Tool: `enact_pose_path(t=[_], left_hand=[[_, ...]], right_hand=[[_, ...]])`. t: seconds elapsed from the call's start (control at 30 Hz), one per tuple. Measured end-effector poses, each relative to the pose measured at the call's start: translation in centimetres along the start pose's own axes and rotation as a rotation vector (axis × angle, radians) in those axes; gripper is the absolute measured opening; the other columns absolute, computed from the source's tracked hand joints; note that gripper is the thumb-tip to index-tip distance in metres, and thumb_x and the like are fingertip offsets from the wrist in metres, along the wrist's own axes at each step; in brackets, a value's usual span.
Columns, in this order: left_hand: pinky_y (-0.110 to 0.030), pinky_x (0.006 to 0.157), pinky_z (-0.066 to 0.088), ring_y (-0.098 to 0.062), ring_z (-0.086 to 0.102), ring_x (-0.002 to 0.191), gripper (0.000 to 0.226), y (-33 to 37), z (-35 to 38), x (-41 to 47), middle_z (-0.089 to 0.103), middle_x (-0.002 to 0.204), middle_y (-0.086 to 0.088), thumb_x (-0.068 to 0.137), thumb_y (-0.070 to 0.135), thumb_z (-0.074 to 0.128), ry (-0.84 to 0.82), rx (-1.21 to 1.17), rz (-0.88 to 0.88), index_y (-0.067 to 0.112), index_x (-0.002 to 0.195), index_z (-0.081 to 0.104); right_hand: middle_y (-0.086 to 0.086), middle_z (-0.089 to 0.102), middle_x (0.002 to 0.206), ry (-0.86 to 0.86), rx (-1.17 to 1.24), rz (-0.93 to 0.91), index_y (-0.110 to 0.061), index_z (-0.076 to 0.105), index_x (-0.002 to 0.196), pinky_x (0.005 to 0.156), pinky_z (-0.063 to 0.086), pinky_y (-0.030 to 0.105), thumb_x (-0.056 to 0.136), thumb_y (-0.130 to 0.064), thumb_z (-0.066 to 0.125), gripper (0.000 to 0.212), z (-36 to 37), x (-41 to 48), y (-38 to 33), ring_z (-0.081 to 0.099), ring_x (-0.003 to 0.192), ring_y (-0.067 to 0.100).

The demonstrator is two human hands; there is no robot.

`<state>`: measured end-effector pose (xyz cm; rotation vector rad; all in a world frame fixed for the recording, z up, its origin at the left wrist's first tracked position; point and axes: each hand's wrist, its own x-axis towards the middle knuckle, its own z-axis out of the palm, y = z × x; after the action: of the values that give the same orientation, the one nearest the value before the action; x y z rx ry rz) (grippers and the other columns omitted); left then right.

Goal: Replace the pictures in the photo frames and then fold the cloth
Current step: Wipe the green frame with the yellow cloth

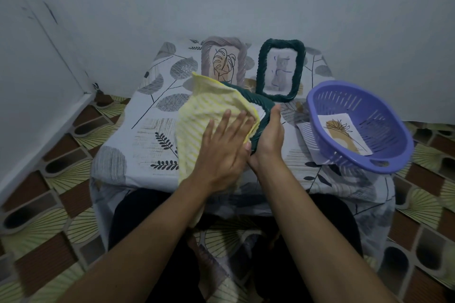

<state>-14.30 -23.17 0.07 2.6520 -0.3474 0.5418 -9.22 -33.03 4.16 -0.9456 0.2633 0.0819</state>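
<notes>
On my feed the left hand point(221, 145) lies spread and flat, fingers straight, pressing the yellow-and-white striped cloth point(197, 110) against the face of a dark green twisted-rim photo frame point(258, 103). The right hand point(267, 140) grips that frame by its edge, thumb laid up along the rim and fingers curled beneath, holding it tilted above the leaf-print covered table point(152, 115). The cloth covers most of the frame and hangs down past my left wrist. Beyond the hands, a pale beige frame with a leaf line drawing point(209, 56) and a second dark green frame with a grey cat picture point(280, 72) stand side by side at the wall. Right of my right hand sits a purple slotted plastic basket point(344, 101) with a picture card point(344, 135) inside; a white card point(305, 135) pokes out beneath it.
</notes>
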Motion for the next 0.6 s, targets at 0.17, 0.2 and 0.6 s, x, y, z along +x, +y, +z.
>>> enact_pose_path(t=[0.17, 0.2, 0.6], left_hand=[[-0.064, 0.115, -0.007, -0.031, -0.02, 0.151, 0.055, -4.4, -1.3, 3.1, -0.017, 0.165, 0.006, 0.103, 0.051, 0.013, -0.107, 0.023, -0.49, 0.044, 0.156, 0.0], [-0.065, 0.117, -0.005, -0.032, -0.019, 0.151, 0.056, -4.7, -1.4, 3.5, -0.019, 0.165, 0.004, 0.104, 0.047, 0.015, -0.126, 0.009, -0.553, 0.04, 0.157, -0.003], [-0.057, 0.12, -0.003, -0.015, -0.021, 0.151, 0.058, -0.4, -0.3, 0.2, -0.03, 0.157, 0.018, 0.093, 0.059, 0.001, -0.112, -0.05, -0.144, 0.049, 0.145, -0.02]], right_hand=[[0.012, 0.074, 0.113, -0.005, 0.054, 0.008, -0.008, 0.065, 0.122, 0.092, 0.056, 0.047, 0.105, -0.047, 0.038, 0.05, -0.3, -0.6, 0.7, 0.07, 0.106, 0.031], [0.013, 0.074, 0.113, -0.007, 0.059, 0.009, -0.009, 0.065, 0.122, 0.093, 0.056, 0.047, 0.105, -0.047, 0.039, 0.049, -0.3, -0.8, 0.8, 0.07, 0.106, 0.031], [0.011, 0.073, 0.115, -0.121, 0.079, 0.041, -0.007, 0.07, 0.118, 0.105, 0.049, 0.04, 0.103, -0.039, 0.047, 0.042, -0.2, -0.4, 2.0, 0.067, 0.113, 0.026]])
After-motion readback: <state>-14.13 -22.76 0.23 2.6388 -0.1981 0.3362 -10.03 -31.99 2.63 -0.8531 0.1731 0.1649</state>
